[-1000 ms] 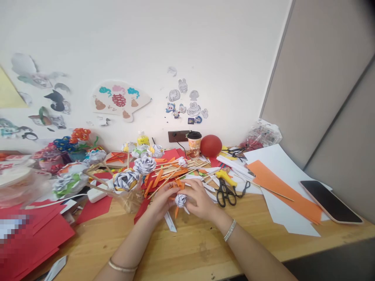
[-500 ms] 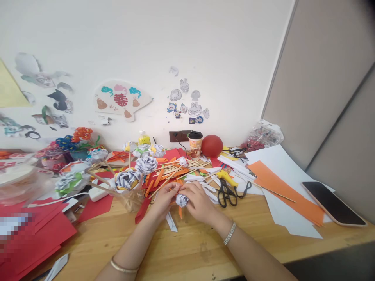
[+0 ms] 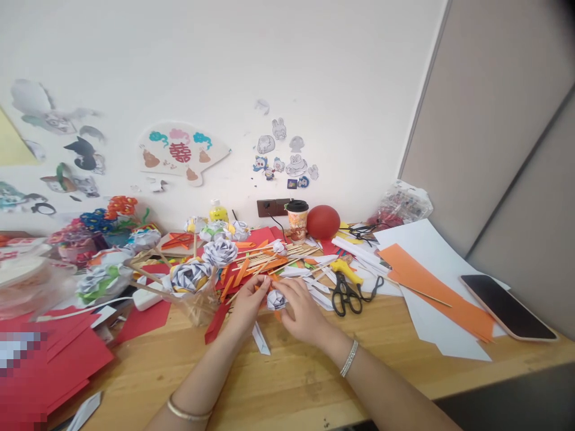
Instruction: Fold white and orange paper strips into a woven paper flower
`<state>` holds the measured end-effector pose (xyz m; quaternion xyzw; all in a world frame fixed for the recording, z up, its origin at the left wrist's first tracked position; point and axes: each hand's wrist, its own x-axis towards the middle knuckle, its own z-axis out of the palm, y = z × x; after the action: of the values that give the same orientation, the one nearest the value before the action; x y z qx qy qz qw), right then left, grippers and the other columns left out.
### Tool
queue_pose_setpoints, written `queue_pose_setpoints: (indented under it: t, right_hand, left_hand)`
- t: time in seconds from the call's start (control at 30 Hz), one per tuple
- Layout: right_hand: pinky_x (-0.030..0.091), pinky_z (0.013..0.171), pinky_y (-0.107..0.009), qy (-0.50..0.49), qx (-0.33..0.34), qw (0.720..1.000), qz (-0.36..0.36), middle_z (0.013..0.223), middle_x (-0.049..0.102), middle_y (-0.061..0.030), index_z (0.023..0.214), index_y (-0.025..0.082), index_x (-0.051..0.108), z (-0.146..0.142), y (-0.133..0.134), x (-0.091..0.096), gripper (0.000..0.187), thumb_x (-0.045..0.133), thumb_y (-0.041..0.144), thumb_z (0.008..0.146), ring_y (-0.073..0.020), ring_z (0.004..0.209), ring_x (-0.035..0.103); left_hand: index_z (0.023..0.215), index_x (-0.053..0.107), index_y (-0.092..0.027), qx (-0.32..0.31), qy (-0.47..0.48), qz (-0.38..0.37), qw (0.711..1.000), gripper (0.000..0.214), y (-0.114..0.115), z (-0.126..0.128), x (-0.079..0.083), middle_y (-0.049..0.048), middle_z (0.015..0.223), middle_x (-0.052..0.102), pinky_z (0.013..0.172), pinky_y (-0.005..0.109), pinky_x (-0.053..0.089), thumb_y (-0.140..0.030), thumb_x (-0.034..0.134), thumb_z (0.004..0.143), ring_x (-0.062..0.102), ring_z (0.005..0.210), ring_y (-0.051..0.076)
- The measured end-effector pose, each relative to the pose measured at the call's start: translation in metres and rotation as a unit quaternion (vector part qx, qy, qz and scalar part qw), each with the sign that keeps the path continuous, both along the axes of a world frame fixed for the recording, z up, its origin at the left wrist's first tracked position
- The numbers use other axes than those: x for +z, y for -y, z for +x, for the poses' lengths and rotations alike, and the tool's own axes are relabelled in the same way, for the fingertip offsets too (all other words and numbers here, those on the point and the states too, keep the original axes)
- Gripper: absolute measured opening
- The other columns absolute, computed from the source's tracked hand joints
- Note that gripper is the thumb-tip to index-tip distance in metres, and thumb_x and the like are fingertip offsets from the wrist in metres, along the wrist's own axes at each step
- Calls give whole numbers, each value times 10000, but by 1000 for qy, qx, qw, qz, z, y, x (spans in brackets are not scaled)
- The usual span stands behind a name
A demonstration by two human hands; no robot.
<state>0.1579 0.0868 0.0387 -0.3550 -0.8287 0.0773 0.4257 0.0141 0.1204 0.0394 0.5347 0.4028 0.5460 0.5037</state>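
change: both hands sit a little higher on the desk than half a second ago, and the paper flower has risen with them; the view has swung slightly left.
wrists: a bangle on the left forearm [image 3: 188, 412], a beaded bracelet on the right wrist [image 3: 349, 358], both over the bare wooden desk [image 3: 287, 383].
left hand: the left hand [image 3: 245, 306] closes its fingertips on the flower's left side, an orange strip showing at the thumb.
right hand: the right hand [image 3: 302, 308] wraps narrowly around the flower's right side, fingers curled over it.
paper flower: the small white rolled paper flower [image 3: 275, 299] is pinched between the two hands, just above the desk; neither hand is clearly nearer, they meet on it.
axis: a white folded strip [image 3: 260, 338] lies on the desk just below the hands, pointing toward the person; whether it joins the flower, i cannot tell.
beside: black-handled scissors [image 3: 345, 294] lie just right of the right hand; a red paper strip [image 3: 216, 323] lies left of the left hand.
further: wooden skewers [image 3: 265, 258] and finished paper roses [image 3: 188, 275] beyond the hands, then a lidded paper cup [image 3: 297, 219] and a red ball [image 3: 323, 222] near the wall.
far right: a phone [image 3: 507, 307] by orange paper [image 3: 431, 287].
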Motion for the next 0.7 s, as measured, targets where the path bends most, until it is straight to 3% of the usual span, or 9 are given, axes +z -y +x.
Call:
queue_pose_setpoints:
  t: [0.23, 0.37, 0.47, 0.57, 0.63, 0.7]
  right_hand:
    - [366, 882, -406, -7, 11, 1000, -8, 1071, 493, -72, 1118, 214, 478, 0, 3, 1, 443, 525, 114, 690, -225, 1019, 412]
    - [338, 933, -400, -90, -30, 995, -28, 1157, 462, -88, 1187, 200, 406, 3, -3, -4, 453, 528, 246, 753, -217, 1096, 389]
    - [370, 915, -382, -200, -49, 972, -111, 1180, 467, -101, 1178, 189, 410, 3, -12, -11, 380, 440, 317, 821, -203, 1081, 440]
    - [461, 793, -321, -262, 37, 939, -221, 1022, 573, -77, 1042, 172, 498, 0, -20, -15, 277, 385, 334, 847, -176, 925, 554]
    - [484, 711, -290, -282, 74, 922, -255, 886, 608, -51, 937, 167, 524, -1, -23, -16, 218, 416, 324, 830, -162, 811, 586]
    - [482, 670, -275, -298, 65, 917, -258, 829, 609, -37, 901, 166, 522, -2, -23, -16, 182, 458, 306, 805, -153, 749, 587]
  left_hand:
    - [721, 561, -164, 48, 13, 13, 999, 269, -4, -2, -6, -46, 644, 536, 562, 185, 384, -407, 634, 632, 474, 572, 83]
    - [710, 524, -161, 53, 63, -11, 997, 305, -4, -4, -1, -59, 573, 496, 492, 179, 367, -425, 643, 613, 444, 490, 68]
    - [696, 495, -162, 61, 74, -15, 995, 327, -2, -2, 0, -56, 577, 493, 478, 181, 369, -437, 645, 604, 443, 473, 65]
    - [701, 486, -166, 54, 52, -4, 997, 331, 0, 1, -2, -47, 598, 500, 473, 184, 368, -438, 646, 601, 451, 482, 72]
    - [705, 497, -164, 50, 11, 15, 999, 320, 1, 4, -4, -37, 607, 504, 473, 185, 367, -446, 623, 625, 452, 494, 78]
    - [714, 515, -162, 52, -32, 37, 997, 303, 2, 6, -4, -31, 613, 503, 484, 186, 374, -448, 594, 653, 453, 513, 84]
